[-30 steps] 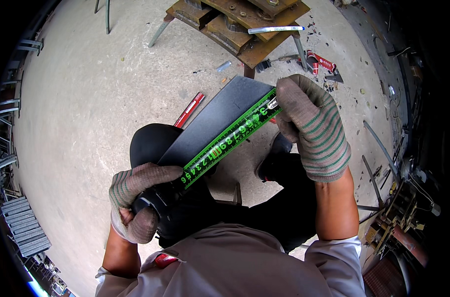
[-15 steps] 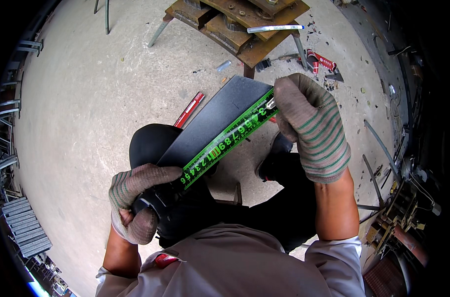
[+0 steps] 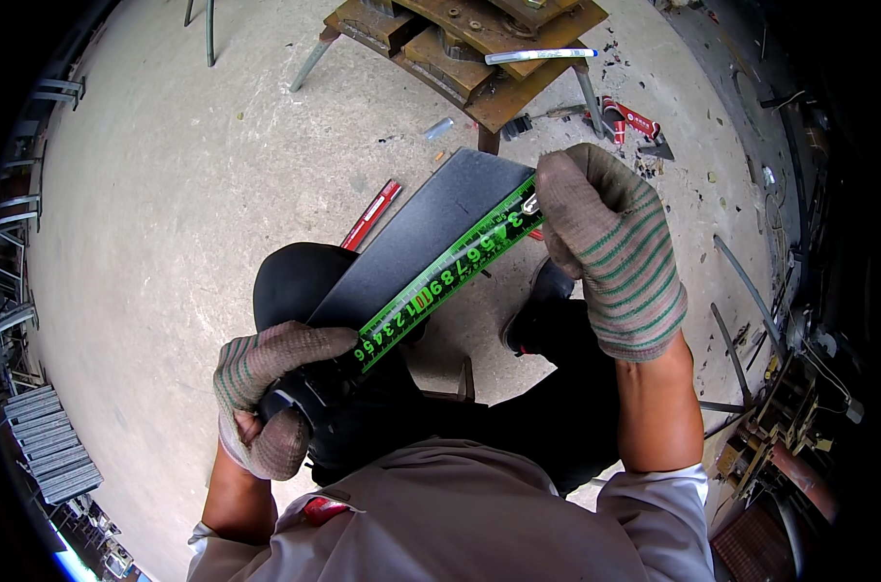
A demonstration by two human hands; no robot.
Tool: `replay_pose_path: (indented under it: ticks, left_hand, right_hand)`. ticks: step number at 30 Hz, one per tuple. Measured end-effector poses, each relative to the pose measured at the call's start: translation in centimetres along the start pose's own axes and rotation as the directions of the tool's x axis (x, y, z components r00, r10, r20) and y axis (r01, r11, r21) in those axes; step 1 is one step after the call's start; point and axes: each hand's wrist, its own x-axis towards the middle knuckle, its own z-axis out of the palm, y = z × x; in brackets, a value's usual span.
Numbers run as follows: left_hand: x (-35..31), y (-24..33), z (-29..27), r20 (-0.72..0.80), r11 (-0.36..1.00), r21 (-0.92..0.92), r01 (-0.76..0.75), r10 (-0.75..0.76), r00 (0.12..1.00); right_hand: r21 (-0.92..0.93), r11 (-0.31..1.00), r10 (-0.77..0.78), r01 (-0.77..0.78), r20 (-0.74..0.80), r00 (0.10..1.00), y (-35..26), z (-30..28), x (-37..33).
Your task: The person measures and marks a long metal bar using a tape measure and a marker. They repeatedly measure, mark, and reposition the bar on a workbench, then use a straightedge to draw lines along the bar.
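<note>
A green tape measure (image 3: pixel 445 278) is drawn out along the lower long edge of a flat dark grey metal plate (image 3: pixel 447 215). My left hand (image 3: pixel 271 388), in a striped knit glove, is closed round the black tape case, its thumb by the near end of the plate. In a matching glove, my right hand (image 3: pixel 610 238) pinches the tape's hooked end together with the plate's far corner. The fingertips behind that corner are hidden. Plate and tape slant up to the right above my knees.
Ahead stands a rusty steel stand (image 3: pixel 489 82) with a white marker (image 3: pixel 541 56) on it. A red strip-like box (image 3: pixel 372 213) lies on the floor beyond my left knee. Grey metal bars (image 3: pixel 52 444) are stacked far left; scraps and rods lie at right.
</note>
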Motion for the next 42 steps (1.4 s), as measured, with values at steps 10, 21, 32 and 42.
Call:
replay_pose_path:
  ticks: [10, 21, 32, 42]
  left_hand:
    - [-0.09, -0.05, 0.11, -0.018, 1.000, -0.016, 0.005, -0.005, 1.000]
    - [0.04, -0.04, 0.10, -0.016, 0.999, -0.025, -0.042, 0.042, 0.999]
    - [-0.04, -0.32, -0.02, -0.004, 0.998, -0.044, -0.050, 0.050, 0.999]
    - [0.04, -0.42, 0.04, -0.008, 0.996, -0.048, -0.081, 0.080, 0.997]
  right_hand:
    - [-0.002, 1.000, -0.016, 0.016, -0.002, 1.000, 0.10, 0.04, -0.03]
    - [0.005, 1.000, -0.019, 0.019, 0.006, 1.000, 0.36, -0.03, 0.09]
    - [-0.012, 1.000, -0.014, 0.014, -0.009, 1.000, 0.33, 0.04, 0.03]
    - [0.016, 1.000, 0.004, -0.004, 0.003, 1.000, 0.18, -0.01, 0.06]
